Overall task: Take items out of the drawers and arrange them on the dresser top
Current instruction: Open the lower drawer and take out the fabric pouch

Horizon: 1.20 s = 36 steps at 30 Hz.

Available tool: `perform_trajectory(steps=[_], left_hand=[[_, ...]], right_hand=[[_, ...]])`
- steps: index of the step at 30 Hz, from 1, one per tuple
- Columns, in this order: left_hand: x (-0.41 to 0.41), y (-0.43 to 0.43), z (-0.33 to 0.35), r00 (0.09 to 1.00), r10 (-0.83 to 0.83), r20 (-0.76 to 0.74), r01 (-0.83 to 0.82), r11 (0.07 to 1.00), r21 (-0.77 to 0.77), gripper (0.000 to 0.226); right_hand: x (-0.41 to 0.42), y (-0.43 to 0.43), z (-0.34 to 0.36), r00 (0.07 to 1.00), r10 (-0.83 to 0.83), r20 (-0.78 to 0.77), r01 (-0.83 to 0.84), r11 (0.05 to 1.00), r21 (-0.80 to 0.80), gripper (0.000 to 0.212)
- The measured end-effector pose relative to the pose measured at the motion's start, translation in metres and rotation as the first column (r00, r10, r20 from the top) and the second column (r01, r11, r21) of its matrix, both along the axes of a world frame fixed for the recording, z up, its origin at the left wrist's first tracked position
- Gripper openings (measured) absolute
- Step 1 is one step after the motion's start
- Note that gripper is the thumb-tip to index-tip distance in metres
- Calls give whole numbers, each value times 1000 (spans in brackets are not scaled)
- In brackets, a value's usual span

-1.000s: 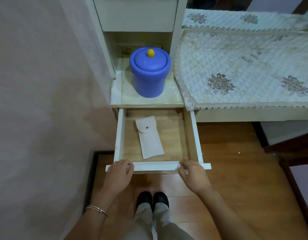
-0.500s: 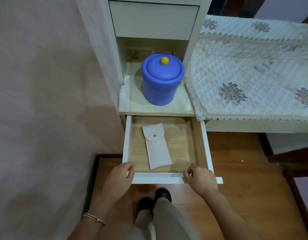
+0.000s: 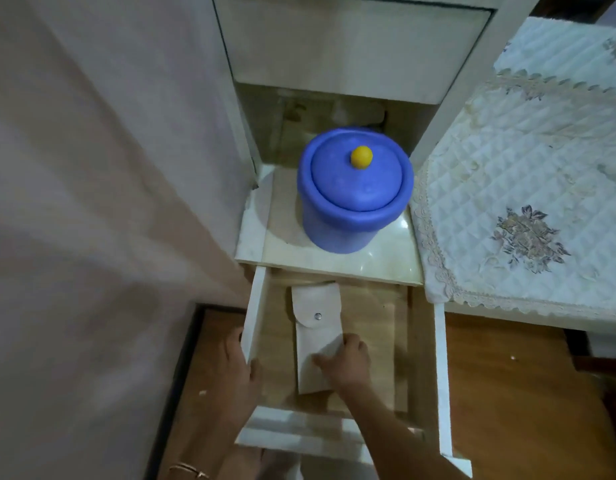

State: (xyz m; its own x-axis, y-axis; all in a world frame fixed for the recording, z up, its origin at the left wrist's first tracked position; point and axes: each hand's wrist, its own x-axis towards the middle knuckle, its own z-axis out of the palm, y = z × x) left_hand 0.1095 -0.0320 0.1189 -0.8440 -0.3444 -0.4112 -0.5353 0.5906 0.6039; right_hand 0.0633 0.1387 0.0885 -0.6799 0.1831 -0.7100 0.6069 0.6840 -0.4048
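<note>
Right hand (image 3: 346, 362) has left the drawer front, now closing on the white pouch (image 3: 317, 337).
Left hand (image 3: 239, 367) grips the drawer (image 3: 252, 327) wall at 9 o'clock; lifting out likely follows.

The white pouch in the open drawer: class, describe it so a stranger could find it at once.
Start at the blue lidded pot on the cream shelf; directly below it the open drawer juts out. On its wooden floor lies the white pouch, flat, with the right hand on its near end. It is the only item visible there, marked by a rounded flap with one metal snap.
</note>
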Motion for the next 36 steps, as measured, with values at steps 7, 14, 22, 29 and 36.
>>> perform_trajectory(steps=[7, 14, 22, 29, 36], left_hand=[[-3, -6, -1, 999, -43, -21, 43, 999, 1, 46], [-4, -15, -6, 991, -132, 22, 133, 988, -73, 47], [-7, -1, -4, 990, -96, 108, 107, 989, -100, 71], [-22, -5, -4, 986, -79, 144, 94, 990, -103, 70], [-36, -1, 9, 987, -61, 149, 83, 985, -152, 56]], right_hand=[[-9, -3, 0, 997, -53, 59, 57, 996, -70, 52], [-4, 26, 46, 985, -146, -89, 126, 971, -203, 41], [23, 85, 113, 974, -114, -195, 65, 969, -238, 27], [-5, 126, 157, 814, -450, -369, 262, 850, -457, 4], [-127, 149, 141, 701, -553, -450, 386, 825, -413, 31]])
